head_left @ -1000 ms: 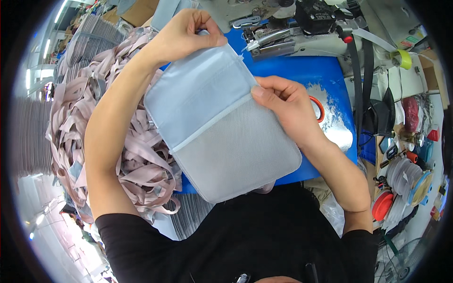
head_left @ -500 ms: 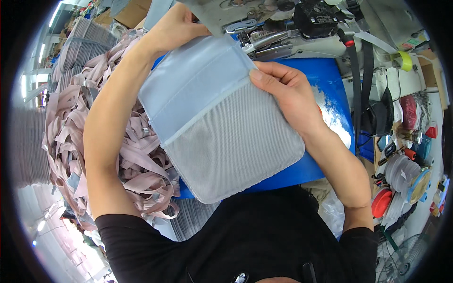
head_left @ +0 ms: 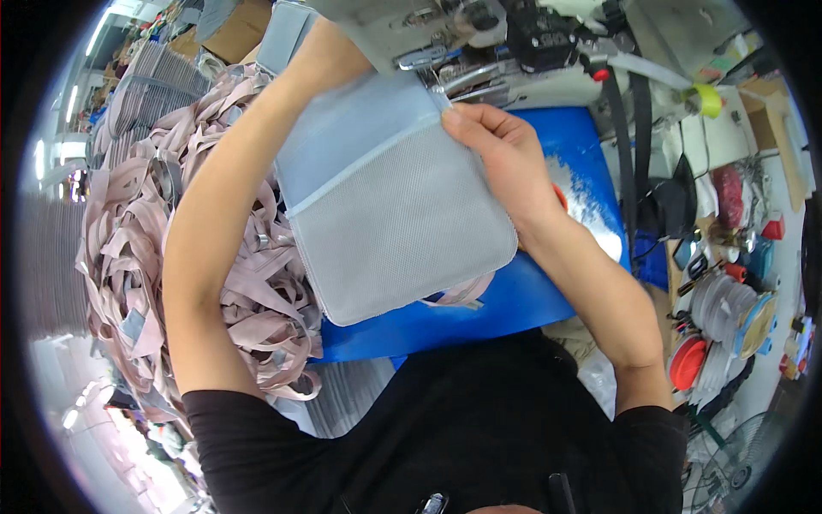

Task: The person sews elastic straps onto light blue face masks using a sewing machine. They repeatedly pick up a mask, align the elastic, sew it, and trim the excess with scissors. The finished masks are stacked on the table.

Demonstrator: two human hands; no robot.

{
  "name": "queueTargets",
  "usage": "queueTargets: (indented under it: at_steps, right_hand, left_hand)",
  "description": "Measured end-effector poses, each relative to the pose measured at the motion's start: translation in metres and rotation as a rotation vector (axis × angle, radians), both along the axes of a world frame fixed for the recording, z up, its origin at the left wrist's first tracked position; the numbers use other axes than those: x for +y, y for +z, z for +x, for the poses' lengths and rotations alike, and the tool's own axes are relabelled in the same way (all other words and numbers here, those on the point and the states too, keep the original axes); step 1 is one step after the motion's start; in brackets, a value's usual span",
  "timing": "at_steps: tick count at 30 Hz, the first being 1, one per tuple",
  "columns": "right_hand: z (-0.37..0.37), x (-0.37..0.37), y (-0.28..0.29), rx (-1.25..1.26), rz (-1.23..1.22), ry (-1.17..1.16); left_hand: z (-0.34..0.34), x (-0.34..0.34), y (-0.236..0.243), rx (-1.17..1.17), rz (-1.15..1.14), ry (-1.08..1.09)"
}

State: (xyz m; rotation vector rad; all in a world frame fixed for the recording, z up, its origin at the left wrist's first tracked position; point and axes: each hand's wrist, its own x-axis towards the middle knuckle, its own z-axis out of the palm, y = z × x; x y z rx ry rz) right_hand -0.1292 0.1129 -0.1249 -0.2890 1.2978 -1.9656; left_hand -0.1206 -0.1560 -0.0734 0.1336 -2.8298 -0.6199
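A light blue fabric panel (head_left: 360,120) with a grey mesh pocket (head_left: 402,227) across its lower part is spread under the sewing machine (head_left: 385,30). Its far end is hidden beneath the machine head. My right hand (head_left: 501,150) pinches the panel's right edge between thumb and fingers, near the top of the mesh. At the panel's far left, my left hand (head_left: 330,58) reaches behind the machine head, which hides its fingers. Below the panel's lower edge a pink strap (head_left: 465,292) shows on the blue work surface (head_left: 556,291).
A big heap of pink straps (head_left: 128,248) lies along the left side, with stacked grey pieces (head_left: 158,81) behind it. Black straps (head_left: 629,146) hang on the right of the machine. Farther right are a red round lid (head_left: 687,363), clear discs (head_left: 715,308) and a fan (head_left: 749,454).
The panel has slid away from me toward the machine and a little left, with my right hand moving along. My left fingers have gone behind the machine head. The pink strap below has come into view.
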Motion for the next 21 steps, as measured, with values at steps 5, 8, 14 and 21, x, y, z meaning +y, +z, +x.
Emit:
queueTargets:
  at_steps: [5, 8, 14, 21]
  right_hand:
    - [-0.009, 0.002, -0.006, -0.016, 0.034, 0.007]
    - [-0.013, -0.002, -0.01, -0.059, -0.016, 0.007]
    - [0.003, 0.013, -0.017, -0.11, -0.144, 0.076]
    - [0.019, 0.055, -0.025, 0.148, -0.179, 0.121]
  left_hand:
    - [0.069, 0.067, 0.013, 0.167, -0.316, -0.051]
    - [0.132, 0.124, 0.031, -0.044, -0.305, -0.162]
    - [0.164, 0.152, 0.028, -0.281, -0.661, -0.128]
    - [0.16, 0.157, 0.049, -0.239, -0.727, -0.258]
